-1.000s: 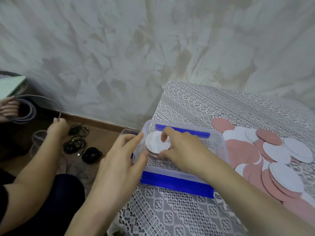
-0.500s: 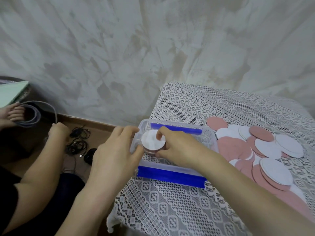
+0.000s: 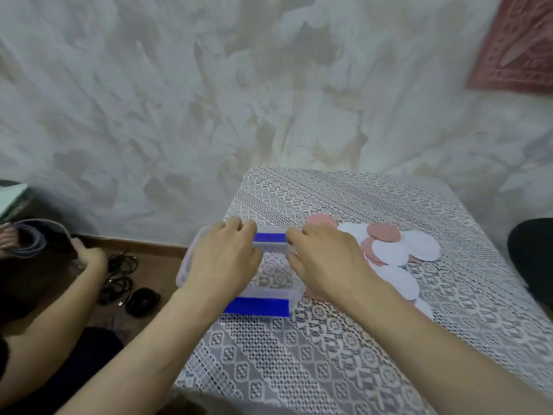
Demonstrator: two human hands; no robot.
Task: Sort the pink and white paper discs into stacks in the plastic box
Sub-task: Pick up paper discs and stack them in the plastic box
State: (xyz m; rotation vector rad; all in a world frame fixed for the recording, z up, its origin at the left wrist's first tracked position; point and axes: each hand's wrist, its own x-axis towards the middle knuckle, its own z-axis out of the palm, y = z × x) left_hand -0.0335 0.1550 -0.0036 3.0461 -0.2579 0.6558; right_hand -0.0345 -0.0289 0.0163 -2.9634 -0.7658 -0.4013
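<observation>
Clear glossy plastic box, matt paper discs, lace tablecloth.

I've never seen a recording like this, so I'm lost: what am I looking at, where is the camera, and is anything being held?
There is no machine here: a person works with bare hands, and one wide-angle camera worn on their head looks down at them, so every picture shares that view. The left hand and right hand both reach over a clear plastic box with blue strips, standing on a lace tablecloth. Right of the box lies a loose pile of pink and white paper discs. The hands cover what is beneath them, so I cannot tell whether either holds a disc. At the left are another person's arm and some black cables on the floor.
</observation>
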